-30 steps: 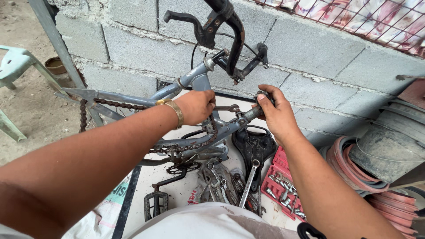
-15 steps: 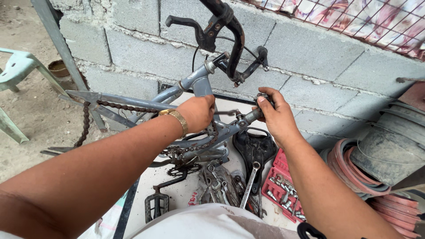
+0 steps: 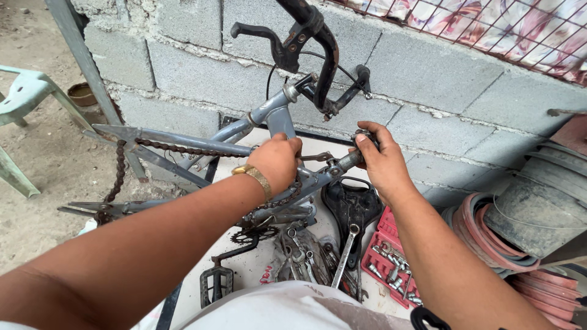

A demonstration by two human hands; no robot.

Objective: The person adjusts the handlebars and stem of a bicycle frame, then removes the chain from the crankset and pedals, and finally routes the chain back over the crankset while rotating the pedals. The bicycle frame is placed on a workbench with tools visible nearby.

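Both hands work on a grey bike frame (image 3: 269, 119) lying upturned against a rough block wall (image 3: 440, 85). The left hand (image 3: 278, 162) closes over its tube; the right hand (image 3: 382, 162) grips the seat post (image 3: 348, 160). Below the frame, a black saddle (image 3: 351, 205), steel wrenches (image 3: 306, 256) and a red socket tray (image 3: 391, 263) lie.

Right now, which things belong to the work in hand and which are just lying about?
In hand:
- grey metal bicycle frame, upside down
- left hand, on the frame
- right hand, at the end of the seat tube
- rusty chain hanging on the frame

Lying about:
- black bicycle saddle
- silver spanner
- red socket tray
- black pedal
- pale green plastic chair
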